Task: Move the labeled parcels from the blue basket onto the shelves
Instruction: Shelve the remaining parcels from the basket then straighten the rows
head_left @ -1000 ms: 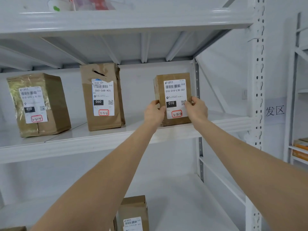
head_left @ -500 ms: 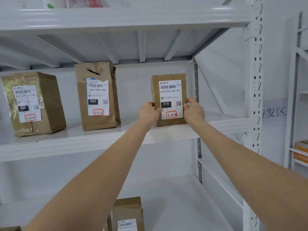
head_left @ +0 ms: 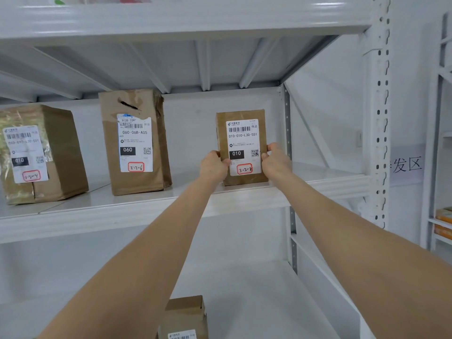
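White metal shelf (head_left: 318, 184) already carries two labeled parcels (head_left: 137, 143) at left, while left hand (head_left: 214, 167) and right hand (head_left: 275, 161) grasp a third parcel (head_left: 242, 148) upright near its right end, release pending; blue basket unseen, remaining count unknown.

Bright, even, diffuse light; source not visible. Soft shadow lies beneath the upper shelf (head_left: 171, 20). Tape glare on the left parcel (head_left: 41, 155); its label is blurred. The right post (head_left: 373, 118) bows from wide-angle distortion. Centre sharp, edges soft.
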The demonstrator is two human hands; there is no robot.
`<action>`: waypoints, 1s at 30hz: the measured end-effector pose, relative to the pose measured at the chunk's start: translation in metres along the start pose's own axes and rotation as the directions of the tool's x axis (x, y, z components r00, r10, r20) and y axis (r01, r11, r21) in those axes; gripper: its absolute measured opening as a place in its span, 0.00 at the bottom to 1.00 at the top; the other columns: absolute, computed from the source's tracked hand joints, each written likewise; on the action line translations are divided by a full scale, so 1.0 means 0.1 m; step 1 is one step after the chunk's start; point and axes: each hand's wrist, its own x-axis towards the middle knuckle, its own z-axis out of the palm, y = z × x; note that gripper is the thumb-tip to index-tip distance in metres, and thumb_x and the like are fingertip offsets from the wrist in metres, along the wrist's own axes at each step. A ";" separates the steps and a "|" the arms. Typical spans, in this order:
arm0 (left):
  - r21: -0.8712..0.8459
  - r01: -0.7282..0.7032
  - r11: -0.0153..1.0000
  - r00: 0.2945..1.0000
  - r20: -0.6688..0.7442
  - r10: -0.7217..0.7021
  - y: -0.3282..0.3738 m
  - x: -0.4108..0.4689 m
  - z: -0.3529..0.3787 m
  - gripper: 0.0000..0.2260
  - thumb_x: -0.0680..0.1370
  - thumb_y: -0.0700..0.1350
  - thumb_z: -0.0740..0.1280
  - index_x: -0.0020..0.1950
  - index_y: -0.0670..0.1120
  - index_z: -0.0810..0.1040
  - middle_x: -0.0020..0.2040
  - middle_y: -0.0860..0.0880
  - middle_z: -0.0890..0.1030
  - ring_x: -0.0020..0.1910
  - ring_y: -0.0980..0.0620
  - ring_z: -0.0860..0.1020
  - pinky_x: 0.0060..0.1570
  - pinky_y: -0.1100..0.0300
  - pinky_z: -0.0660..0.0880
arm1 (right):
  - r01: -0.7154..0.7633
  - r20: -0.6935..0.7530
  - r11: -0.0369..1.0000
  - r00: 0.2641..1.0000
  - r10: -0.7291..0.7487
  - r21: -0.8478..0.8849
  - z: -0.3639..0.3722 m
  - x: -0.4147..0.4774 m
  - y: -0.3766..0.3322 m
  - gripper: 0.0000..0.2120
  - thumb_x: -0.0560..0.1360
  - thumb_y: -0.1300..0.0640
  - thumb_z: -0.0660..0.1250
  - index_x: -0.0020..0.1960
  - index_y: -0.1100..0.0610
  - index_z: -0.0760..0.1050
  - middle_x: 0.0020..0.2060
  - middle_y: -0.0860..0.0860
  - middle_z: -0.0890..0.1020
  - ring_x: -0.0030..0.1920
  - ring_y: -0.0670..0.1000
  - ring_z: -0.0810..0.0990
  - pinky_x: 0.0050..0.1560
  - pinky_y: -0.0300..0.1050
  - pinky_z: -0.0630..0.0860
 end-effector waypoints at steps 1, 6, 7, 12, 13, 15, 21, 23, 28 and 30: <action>0.005 0.001 1.000 1.000 0.000 -0.001 0.00 0.01 0.00 0.16 0.80 0.43 0.62 0.67 0.40 0.69 0.62 0.40 0.76 0.60 0.41 0.76 0.59 0.47 0.75 | 0.002 0.005 1.000 1.000 -0.002 -0.006 0.01 0.01 0.00 0.14 0.82 0.58 0.53 0.66 0.57 0.67 0.58 0.58 0.77 0.49 0.54 0.72 0.46 0.42 0.66; 0.021 0.012 1.000 1.000 -0.006 -0.012 -0.01 0.07 0.00 0.16 0.80 0.42 0.61 0.67 0.40 0.68 0.63 0.41 0.76 0.61 0.41 0.75 0.59 0.47 0.75 | 0.003 0.024 1.000 1.000 -0.003 0.012 0.07 0.07 -0.01 0.13 0.82 0.59 0.53 0.65 0.58 0.66 0.57 0.57 0.76 0.47 0.53 0.70 0.45 0.43 0.67; 0.022 0.014 1.000 1.000 -0.006 -0.014 -0.02 0.08 0.00 0.16 0.80 0.42 0.61 0.67 0.40 0.68 0.63 0.41 0.76 0.61 0.42 0.75 0.59 0.47 0.75 | 0.000 0.022 1.000 1.000 -0.001 0.019 0.09 0.08 -0.01 0.13 0.82 0.60 0.53 0.65 0.58 0.66 0.57 0.57 0.76 0.47 0.53 0.71 0.46 0.43 0.68; 0.004 0.035 0.999 0.999 -0.008 -0.035 -0.04 0.09 0.01 0.16 0.80 0.43 0.62 0.67 0.41 0.69 0.63 0.41 0.76 0.61 0.42 0.75 0.59 0.47 0.75 | 0.002 0.031 0.999 1.000 -0.003 0.032 0.14 0.12 0.01 0.12 0.81 0.60 0.52 0.64 0.59 0.66 0.55 0.57 0.76 0.47 0.54 0.72 0.46 0.44 0.68; 0.001 0.035 0.999 0.999 -0.009 -0.035 -0.04 0.09 0.01 0.16 0.80 0.43 0.62 0.67 0.41 0.69 0.63 0.41 0.76 0.61 0.42 0.75 0.60 0.47 0.75 | 0.001 0.032 0.999 0.999 -0.002 0.036 0.14 0.12 0.01 0.12 0.81 0.60 0.52 0.63 0.59 0.66 0.55 0.57 0.76 0.47 0.54 0.72 0.46 0.45 0.69; 0.000 0.036 0.999 0.999 -0.010 -0.036 -0.04 0.08 0.01 0.16 0.80 0.43 0.62 0.67 0.41 0.69 0.62 0.41 0.76 0.60 0.42 0.76 0.59 0.47 0.75 | -0.001 0.031 0.999 1.000 -0.001 0.039 0.14 0.12 0.01 0.12 0.81 0.60 0.52 0.63 0.59 0.66 0.55 0.57 0.76 0.48 0.54 0.72 0.47 0.46 0.70; 0.013 0.039 0.999 0.999 -0.004 -0.039 -0.01 0.07 0.01 0.16 0.80 0.43 0.61 0.68 0.41 0.68 0.63 0.41 0.76 0.61 0.42 0.75 0.60 0.47 0.74 | -0.005 0.026 0.999 1.000 0.003 0.051 0.14 0.10 -0.01 0.12 0.81 0.60 0.52 0.63 0.59 0.66 0.56 0.58 0.77 0.49 0.54 0.73 0.48 0.47 0.71; 0.041 0.036 0.999 0.999 0.006 -0.036 0.00 0.05 0.00 0.16 0.81 0.43 0.60 0.68 0.41 0.68 0.64 0.41 0.75 0.62 0.42 0.74 0.60 0.48 0.74 | -0.011 0.040 0.998 0.999 0.008 0.056 0.12 0.09 -0.02 0.13 0.81 0.60 0.52 0.64 0.59 0.66 0.57 0.58 0.76 0.50 0.54 0.73 0.49 0.47 0.71; 0.143 0.060 0.988 0.996 0.054 -0.068 0.06 -0.07 -0.07 0.19 0.82 0.45 0.56 0.70 0.38 0.63 0.65 0.40 0.73 0.62 0.40 0.73 0.61 0.48 0.73 | -0.054 0.129 0.999 0.990 0.054 -0.005 0.03 -0.01 -0.10 0.18 0.82 0.60 0.54 0.71 0.59 0.61 0.65 0.57 0.74 0.62 0.56 0.74 0.52 0.46 0.70; 0.183 0.066 0.981 0.996 0.049 -0.077 0.08 -0.13 -0.11 0.20 0.82 0.44 0.56 0.72 0.38 0.60 0.67 0.40 0.71 0.64 0.41 0.72 0.63 0.51 0.71 | -0.076 0.126 0.997 0.989 0.078 -0.022 -0.03 -0.07 -0.11 0.24 0.81 0.60 0.58 0.74 0.60 0.56 0.67 0.58 0.71 0.66 0.58 0.71 0.58 0.47 0.70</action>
